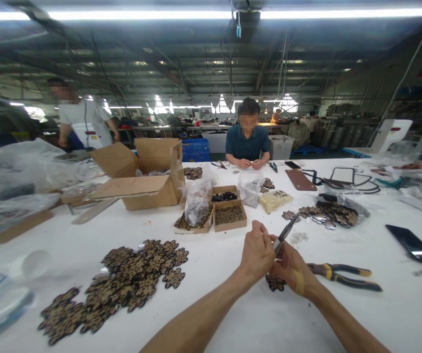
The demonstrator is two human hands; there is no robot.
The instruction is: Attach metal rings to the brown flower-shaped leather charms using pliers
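My left hand (258,251) is closed, its fingers curled in close against my right hand; whatever it grips is hidden. My right hand (293,269) is wrapped round a slim metal tool (285,233), silvery with a darker tip, which points up and away to the right. Its exact kind is unclear. Beneath my hands lies one flower-shaped leopard-print patch (275,283), partly covered. Pliers with yellow and black handles (346,274) rest on the table just right of my right wrist. To the left spreads a large pile of the same patches (133,279).
Small boxes of brass-coloured studs (229,215) and black pieces (224,196) stand ahead, beside an open carton (155,191). More patches (337,213) lie under plastic at right, near a phone (414,245). A person (247,139) sits opposite; another person (82,117) stands back left.
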